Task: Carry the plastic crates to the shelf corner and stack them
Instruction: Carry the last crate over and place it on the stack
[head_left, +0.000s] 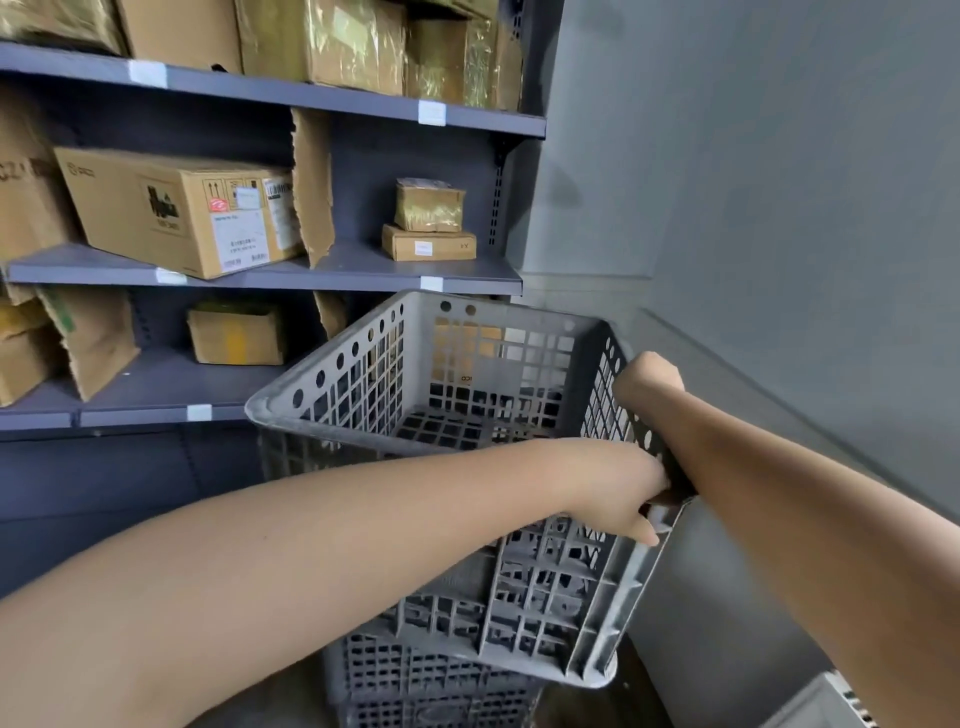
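Note:
A grey perforated plastic crate (363, 395) hangs tilted in the air in front of the shelf, its open top turned toward me. My left hand (618, 488) grips the crate's near right rim, fingers curled round the edge. My right hand (649, 376) grips the right side wall higher up; its fingers are hidden behind the rim. Below it stands a second grey crate (431, 680) on the floor in the corner, partly covered by the held crate.
A grey metal shelf unit (363, 270) with cardboard boxes (176, 208) fills the left. A grey wall (753, 208) closes the right side, forming the corner. A grey object (826, 701) shows at the bottom right edge.

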